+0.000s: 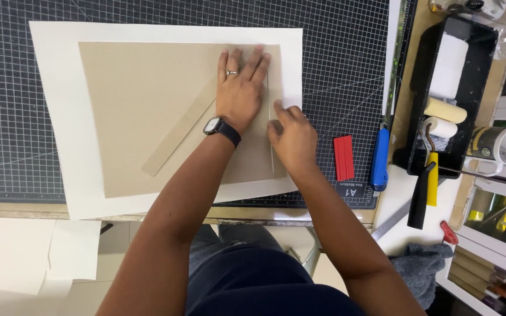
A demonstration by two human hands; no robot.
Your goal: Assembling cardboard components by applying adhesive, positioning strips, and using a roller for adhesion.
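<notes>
A tan cardboard sheet [142,111] lies on a larger white paper [60,117] atop the gridded cutting mat [7,117]. The left hand [240,88] presses flat on the board's right part, fingers spread, gripping nothing. The right hand [291,136], fingers curled loosely, touches the board's right edge. A loose cardboard strip [177,137] slants left of the hands. A red block [343,157] and blue knife [380,158] lie right, beside a black roller tray [475,52].

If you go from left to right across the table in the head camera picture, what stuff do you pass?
White paper → brown board → left hand → right hand → red block → blue knife → black tray → mug.
</notes>
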